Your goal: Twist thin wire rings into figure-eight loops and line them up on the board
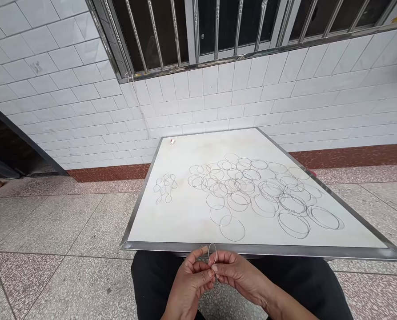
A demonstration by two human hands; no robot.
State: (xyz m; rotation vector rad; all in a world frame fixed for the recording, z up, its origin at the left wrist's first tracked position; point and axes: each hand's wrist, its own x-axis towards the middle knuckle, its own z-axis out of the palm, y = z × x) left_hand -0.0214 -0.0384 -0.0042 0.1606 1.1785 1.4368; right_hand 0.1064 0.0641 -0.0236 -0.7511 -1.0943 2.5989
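In front of the table's near edge, above my lap, both hands meet at a small loop of thin wire. My left hand pinches the lower end of the loop between thumb and fingers, and a tan strip wraps one of its fingertips. Closed on the same wire from the other side is my right hand, thumb against forefinger. The loop stands upright above the fingertips; its lower ends are mostly hidden by the fingers. Many large thin wire rings lie overlapping across the table's middle and right. Several small twisted wire loops lie grouped at the left.
A white table with a metal rim stretches ahead of me. At its far left corner sits a small white and red object. Behind stands a white tiled wall with a barred window. Speckled floor tiles surround the table.
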